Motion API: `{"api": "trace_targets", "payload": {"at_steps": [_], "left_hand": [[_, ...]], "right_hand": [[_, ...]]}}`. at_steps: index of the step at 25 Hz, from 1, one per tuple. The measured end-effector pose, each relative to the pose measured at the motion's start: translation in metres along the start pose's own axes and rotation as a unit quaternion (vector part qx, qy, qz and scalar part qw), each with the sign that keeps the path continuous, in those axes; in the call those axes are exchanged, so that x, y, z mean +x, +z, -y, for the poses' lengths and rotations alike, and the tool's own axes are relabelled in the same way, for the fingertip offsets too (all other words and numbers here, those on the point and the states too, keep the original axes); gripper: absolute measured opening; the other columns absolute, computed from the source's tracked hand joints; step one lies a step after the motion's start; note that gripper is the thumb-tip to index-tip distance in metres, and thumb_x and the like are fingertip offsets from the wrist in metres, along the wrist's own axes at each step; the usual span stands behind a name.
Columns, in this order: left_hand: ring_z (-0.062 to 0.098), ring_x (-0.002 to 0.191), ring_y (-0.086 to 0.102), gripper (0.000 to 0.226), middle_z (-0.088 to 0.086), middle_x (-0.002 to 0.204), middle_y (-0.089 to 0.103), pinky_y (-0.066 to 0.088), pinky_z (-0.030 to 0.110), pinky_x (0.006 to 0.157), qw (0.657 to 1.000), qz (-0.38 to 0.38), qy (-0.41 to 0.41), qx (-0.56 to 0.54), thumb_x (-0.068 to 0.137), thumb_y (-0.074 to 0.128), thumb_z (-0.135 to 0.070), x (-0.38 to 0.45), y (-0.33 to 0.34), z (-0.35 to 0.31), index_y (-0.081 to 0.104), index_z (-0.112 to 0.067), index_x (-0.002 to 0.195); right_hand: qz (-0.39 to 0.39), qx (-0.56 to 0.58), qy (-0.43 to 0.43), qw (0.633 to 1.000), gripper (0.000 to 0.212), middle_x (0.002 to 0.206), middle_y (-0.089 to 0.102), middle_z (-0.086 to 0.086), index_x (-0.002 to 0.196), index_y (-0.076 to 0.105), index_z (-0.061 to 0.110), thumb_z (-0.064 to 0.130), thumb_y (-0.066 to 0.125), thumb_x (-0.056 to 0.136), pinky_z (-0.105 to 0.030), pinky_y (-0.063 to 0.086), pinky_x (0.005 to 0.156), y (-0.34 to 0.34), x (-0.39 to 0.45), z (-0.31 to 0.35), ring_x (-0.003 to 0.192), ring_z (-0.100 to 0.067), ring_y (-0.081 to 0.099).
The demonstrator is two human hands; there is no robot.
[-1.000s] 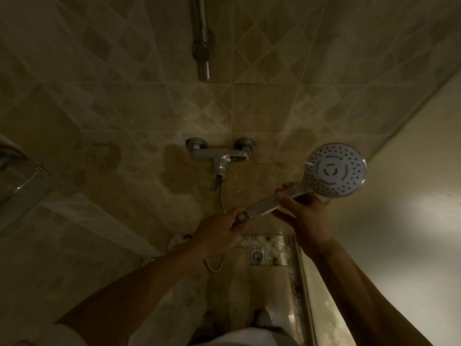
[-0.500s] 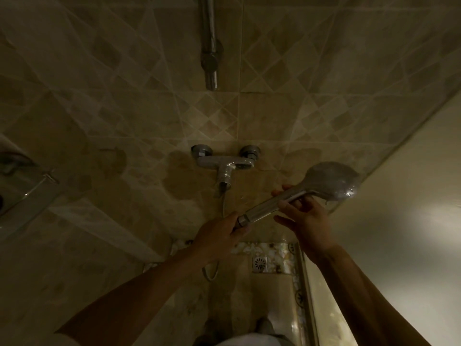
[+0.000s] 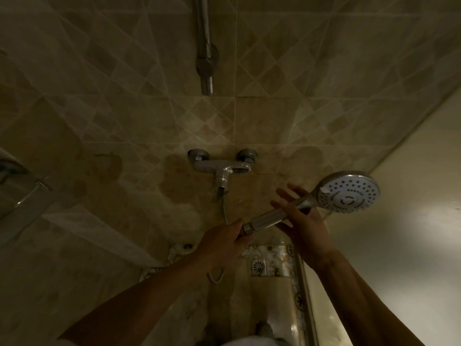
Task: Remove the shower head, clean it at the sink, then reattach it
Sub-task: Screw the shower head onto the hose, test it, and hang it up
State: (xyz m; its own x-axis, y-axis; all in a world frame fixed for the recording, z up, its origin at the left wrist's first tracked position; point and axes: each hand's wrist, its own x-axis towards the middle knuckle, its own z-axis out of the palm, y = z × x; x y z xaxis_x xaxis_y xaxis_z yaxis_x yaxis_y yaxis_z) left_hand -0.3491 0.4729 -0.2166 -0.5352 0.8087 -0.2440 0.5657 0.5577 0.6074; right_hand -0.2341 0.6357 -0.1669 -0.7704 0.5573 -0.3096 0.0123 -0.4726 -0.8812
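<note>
The left hand grips the hose nut; the right hand, fingers spread, should close on the shower head at three o'clock and keep turning straight.

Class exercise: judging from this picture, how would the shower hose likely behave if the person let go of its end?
The hose probably flops: it hangs from the faucet and loops slack below the left hand. Its end would likely swing toward the wall. The shower head looks rigid; with the right hand open, it could tip.

Hose: midsection hidden behind left hand (joint with handle covered).
Riser pipe: top cut by frame edge.
</note>
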Motion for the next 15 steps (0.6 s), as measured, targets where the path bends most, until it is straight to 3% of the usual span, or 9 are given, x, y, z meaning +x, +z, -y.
{"api": "trace_targets", "payload": {"at_steps": [3, 8, 11, 13, 15], "left_hand": [[0.018, 0.089, 0.065, 0.034, -0.002, 0.099, 0.070, 0.053, 0.041, 0.078, 1.000, 0.004, -0.002, -0.021, 0.094, 0.044, -0.052, 0.001, -0.002, 0.000, 0.054, -0.031, 0.119], [0.017, 0.084, 0.065, 0.031, -0.003, 0.094, 0.069, 0.052, 0.041, 0.075, 1.000, 0.000, 0.006, 0.006, 0.094, 0.041, -0.054, -0.001, 0.007, 0.004, 0.054, -0.030, 0.109], [0.015, 0.080, 0.066, 0.039, -0.006, 0.092, 0.071, 0.053, 0.042, 0.073, 0.999, -0.009, 0.016, 0.026, 0.090, 0.034, -0.063, -0.002, 0.016, 0.008, 0.051, -0.033, 0.110], [0.016, 0.080, 0.066, 0.046, -0.004, 0.092, 0.071, 0.053, 0.042, 0.073, 0.999, -0.021, 0.015, 0.024, 0.089, 0.032, -0.065, -0.003, 0.017, 0.008, 0.051, -0.032, 0.114], [0.019, 0.082, 0.065, 0.046, -0.002, 0.093, 0.070, 0.053, 0.042, 0.074, 1.000, -0.028, 0.005, 0.008, 0.091, 0.036, -0.061, -0.004, 0.010, 0.004, 0.052, -0.028, 0.118]], "right_hand": [[0.072, 0.035, 0.026, 0.996, 0.052, 0.125, 0.068, -0.008, 0.133, 0.052, 0.015, 0.006, 0.063, 0.083, -0.048, 0.052, 0.094, -0.004, -0.004, 0.005, 0.116, -0.025, 0.065], [-0.089, -0.075, -0.020, 0.993, 0.024, 0.097, 0.074, -0.019, 0.101, 0.066, -0.003, 0.012, 0.074, 0.083, -0.039, 0.061, 0.070, 0.008, -0.006, -0.006, 0.090, -0.032, 0.073], [-0.173, -0.105, -0.059, 0.977, 0.017, 0.087, 0.075, -0.012, 0.088, 0.067, 0.004, 0.017, 0.075, 0.083, -0.028, 0.059, 0.057, 0.019, -0.007, -0.012, 0.074, -0.023, 0.075], [-0.187, -0.124, -0.068, 0.972, 0.014, 0.091, 0.074, -0.009, 0.089, 0.065, 0.014, 0.022, 0.074, 0.084, -0.025, 0.057, 0.056, 0.021, -0.007, -0.013, 0.077, -0.021, 0.074], [-0.147, -0.125, -0.052, 0.980, 0.017, 0.098, 0.073, -0.006, 0.100, 0.063, 0.016, 0.023, 0.072, 0.087, -0.023, 0.056, 0.058, 0.020, -0.008, -0.012, 0.086, -0.020, 0.072]]}}
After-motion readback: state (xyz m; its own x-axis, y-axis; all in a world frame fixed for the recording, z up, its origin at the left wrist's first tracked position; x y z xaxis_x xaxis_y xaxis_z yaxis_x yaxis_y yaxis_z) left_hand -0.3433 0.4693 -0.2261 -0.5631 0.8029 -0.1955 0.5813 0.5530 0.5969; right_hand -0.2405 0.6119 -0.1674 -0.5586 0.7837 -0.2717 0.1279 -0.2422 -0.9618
